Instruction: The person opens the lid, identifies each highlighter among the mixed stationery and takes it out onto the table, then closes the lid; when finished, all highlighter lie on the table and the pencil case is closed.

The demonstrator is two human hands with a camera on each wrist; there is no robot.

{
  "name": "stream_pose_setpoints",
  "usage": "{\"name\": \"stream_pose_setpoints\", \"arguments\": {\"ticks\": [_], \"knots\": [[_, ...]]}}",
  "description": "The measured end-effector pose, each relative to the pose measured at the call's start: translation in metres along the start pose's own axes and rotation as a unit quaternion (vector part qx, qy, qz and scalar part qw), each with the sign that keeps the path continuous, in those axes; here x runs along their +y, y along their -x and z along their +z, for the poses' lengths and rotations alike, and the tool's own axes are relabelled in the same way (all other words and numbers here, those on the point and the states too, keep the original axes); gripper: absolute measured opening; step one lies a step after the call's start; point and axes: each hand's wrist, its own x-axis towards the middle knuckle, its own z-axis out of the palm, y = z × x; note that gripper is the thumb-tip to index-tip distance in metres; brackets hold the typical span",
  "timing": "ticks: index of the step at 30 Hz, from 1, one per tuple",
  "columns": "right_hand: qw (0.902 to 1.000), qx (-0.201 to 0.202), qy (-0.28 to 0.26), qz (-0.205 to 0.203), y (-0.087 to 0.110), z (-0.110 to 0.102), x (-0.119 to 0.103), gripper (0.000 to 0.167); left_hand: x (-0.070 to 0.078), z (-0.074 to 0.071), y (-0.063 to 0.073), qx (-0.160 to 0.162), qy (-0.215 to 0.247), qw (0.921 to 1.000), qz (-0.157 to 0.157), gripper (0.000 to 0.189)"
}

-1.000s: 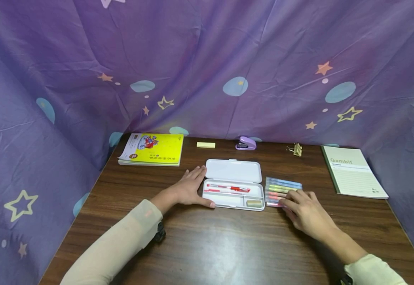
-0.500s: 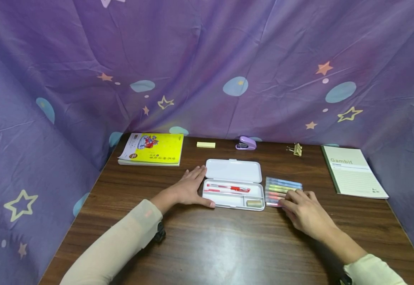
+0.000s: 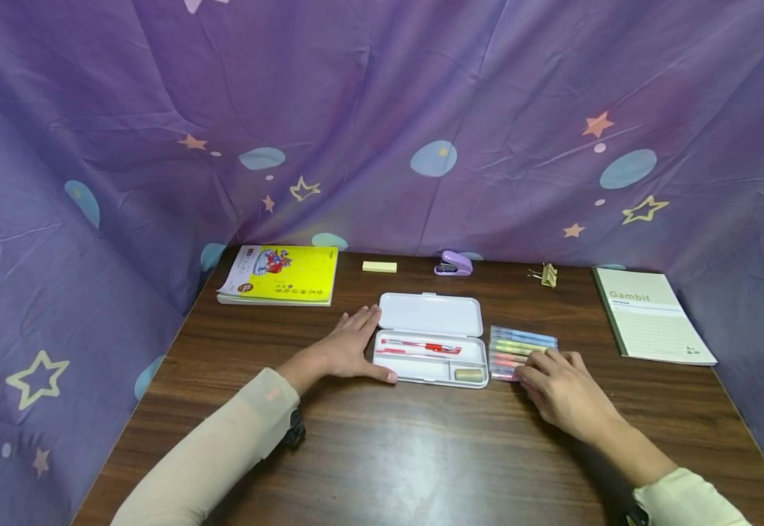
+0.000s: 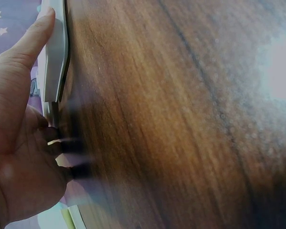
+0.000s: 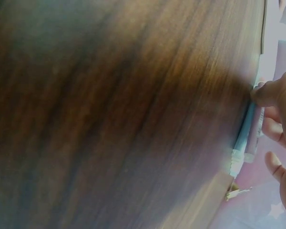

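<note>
A white pencil case (image 3: 430,314) lies with its lid raised in the middle of the table. Inside are a red-capped gel pen (image 3: 421,345), a thinner red-ended stick (image 3: 415,353) and a small tan block (image 3: 468,375) in the corner compartment. My left hand (image 3: 350,347) rests against the case's left end, fingers spread, thumb along the front edge (image 4: 57,62). To the right of the case lies a clear pack of coloured highlighters (image 3: 516,343). My right hand (image 3: 566,391) bends over its near right part, thumb and fingertips on it; the hand covers that corner.
Along the back stand a yellow workbook (image 3: 296,274), a pale yellow sticky-note pad (image 3: 380,267), a purple stapler (image 3: 453,264) and a gold binder clip (image 3: 548,275). A pale notebook (image 3: 658,321) lies at the right. A purple star-patterned curtain (image 3: 382,109) closes off the back and sides.
</note>
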Motion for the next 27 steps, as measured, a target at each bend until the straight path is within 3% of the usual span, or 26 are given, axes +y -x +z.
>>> {"name": "stream_pose_setpoints", "arguments": {"ticks": [27], "knots": [[1.0, -0.005, 0.002, 0.004, -0.0002, 0.0023, 0.0004, 0.03, -0.0037, 0.0025, -0.0028, -0.005, -0.003, 1.0, -0.003, 0.143]]}}
